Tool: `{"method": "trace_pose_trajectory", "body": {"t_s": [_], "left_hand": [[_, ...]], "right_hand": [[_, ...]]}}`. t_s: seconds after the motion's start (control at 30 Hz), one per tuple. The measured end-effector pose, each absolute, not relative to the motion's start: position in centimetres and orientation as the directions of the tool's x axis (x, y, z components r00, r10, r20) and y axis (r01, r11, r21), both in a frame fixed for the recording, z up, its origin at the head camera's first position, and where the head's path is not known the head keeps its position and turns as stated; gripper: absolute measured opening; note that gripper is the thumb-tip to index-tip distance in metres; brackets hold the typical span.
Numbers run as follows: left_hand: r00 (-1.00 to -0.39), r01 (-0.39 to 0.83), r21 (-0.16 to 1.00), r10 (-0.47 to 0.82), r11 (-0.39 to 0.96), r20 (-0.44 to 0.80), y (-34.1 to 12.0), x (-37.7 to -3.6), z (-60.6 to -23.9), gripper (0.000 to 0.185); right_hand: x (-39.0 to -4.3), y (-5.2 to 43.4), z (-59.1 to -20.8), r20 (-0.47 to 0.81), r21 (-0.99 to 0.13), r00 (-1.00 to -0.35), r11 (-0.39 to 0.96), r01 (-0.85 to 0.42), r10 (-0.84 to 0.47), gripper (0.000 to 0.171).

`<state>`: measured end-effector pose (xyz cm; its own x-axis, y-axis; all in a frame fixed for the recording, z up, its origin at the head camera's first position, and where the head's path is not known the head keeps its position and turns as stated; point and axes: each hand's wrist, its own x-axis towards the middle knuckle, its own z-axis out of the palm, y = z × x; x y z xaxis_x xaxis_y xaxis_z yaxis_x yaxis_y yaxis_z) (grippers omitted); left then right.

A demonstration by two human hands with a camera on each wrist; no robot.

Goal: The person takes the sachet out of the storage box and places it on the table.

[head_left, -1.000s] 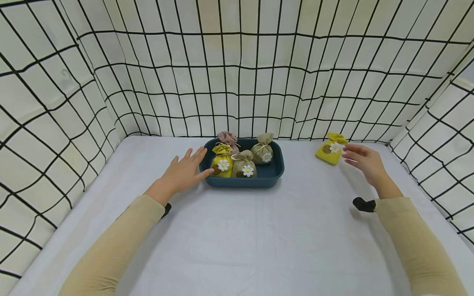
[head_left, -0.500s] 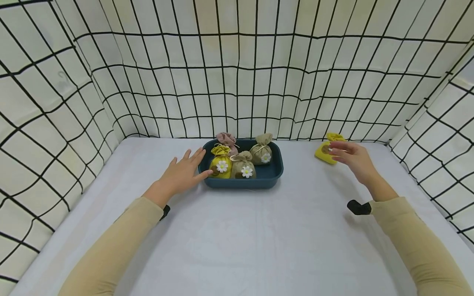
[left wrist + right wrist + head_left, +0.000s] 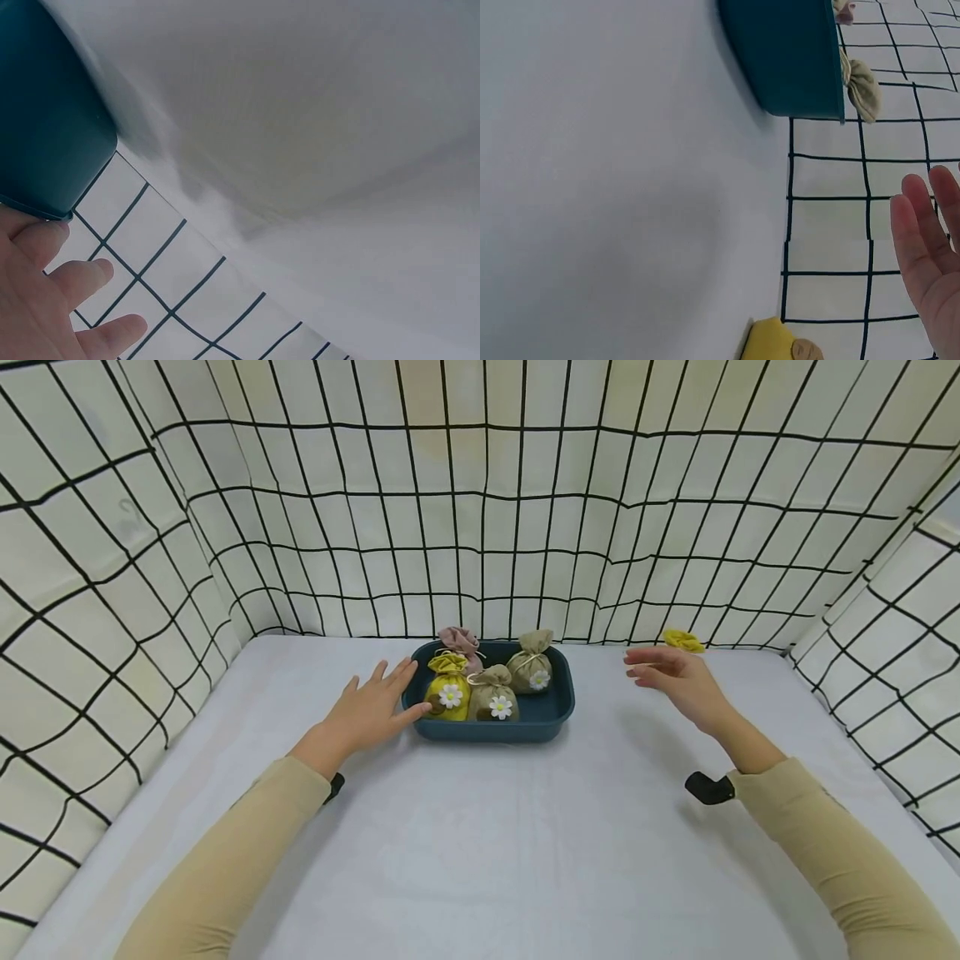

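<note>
A dark teal plastic tray (image 3: 495,732) stands toward the back of the table. It contains a yellow drawstring pouch (image 3: 450,697), a tan pouch (image 3: 495,695), another tan pouch (image 3: 531,663) and a pink pouch (image 3: 461,643); white flowers show on the yellow and tan ones. My left hand (image 3: 369,710) rests at the tray's left rim, fingers spread and straight. Over the table to the right hovers my right hand (image 3: 678,683), holding nothing, its fingers relaxed. Behind it lies a second yellow pouch (image 3: 683,641), mostly hidden in the head view; its corner (image 3: 769,341) shows in the right wrist view.
A white cloth covers the table (image 3: 480,843). Black netting (image 3: 495,527) over pale sheeting walls the back and both sides. A black wrist camera mount (image 3: 709,788) juts from the right sleeve, low over the cloth.
My right hand has moved left from beside the lone yellow pouch, passing in front of it and now covering most of it. The left hand, the tray and its pouches stay put.
</note>
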<state>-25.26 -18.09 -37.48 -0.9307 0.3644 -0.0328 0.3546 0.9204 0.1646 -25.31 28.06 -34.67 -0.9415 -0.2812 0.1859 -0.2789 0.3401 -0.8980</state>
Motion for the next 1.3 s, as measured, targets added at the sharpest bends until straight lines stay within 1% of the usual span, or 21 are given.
{"method": "trace_pose_trajectory", "body": {"t_s": [0.13,0.3,0.5,0.7,1.03,1.3], "left_hand": [[-0.931,0.355,0.163,0.365,0.92,-0.031,-18.1,-25.3,-37.4,0.087],[-0.929,0.359,0.166,0.369,0.918,-0.034,-18.2,-25.3,-37.5,0.087],[-0.93,0.355,0.164,0.366,0.92,-0.04,-18.2,-25.3,-37.3,0.087],[-0.929,0.359,0.162,0.369,0.919,-0.036,-18.2,-25.4,-37.4,0.088],[-0.928,0.36,0.165,0.371,0.918,-0.036,-18.0,-25.2,-37.5,0.087],[-0.928,0.362,0.157,0.372,0.919,-0.035,-18.1,-25.4,-37.5,0.087]], "right_hand": [[-25.4,27.0,-34.4,0.163,-0.881,-0.93,0.376,-0.287,-0.328,0.036],[-25.4,25.7,-34.3,0.137,-0.875,-0.916,0.388,-0.29,-0.376,0.035],[-25.4,24.0,-34.5,0.156,-0.879,-0.895,0.355,-0.318,-0.417,0.035],[-25.9,22.6,-34.9,0.159,-0.886,-0.884,0.331,-0.324,-0.439,0.034],[-25.9,20.4,-34.9,0.158,-0.859,-0.876,0.375,-0.35,-0.456,0.036],[-26.4,19.2,-35.2,0.202,-0.865,-0.869,0.334,-0.375,-0.452,0.034]]}}
